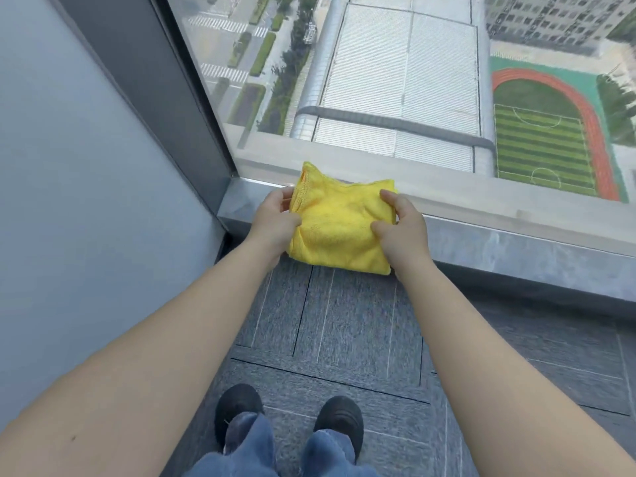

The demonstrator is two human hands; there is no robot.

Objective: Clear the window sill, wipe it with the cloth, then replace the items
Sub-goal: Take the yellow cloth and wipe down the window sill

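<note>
One cloth (339,228), yellow and folded. Two hands: one left hand (275,220) and one right hand (401,223), each gripping a side of the cloth. Two bare forearms, one behind each hand. One sill (499,235), a single grey ledge. One window pane (395,80) above it, with one dark frame post (155,80) at its left. One wall (69,166) on the left. Two black shoes: one left shoe (237,404), one right shoe (340,420). Two blue trouser legs above the shoes. One carpet-tiled floor (344,321).
</note>
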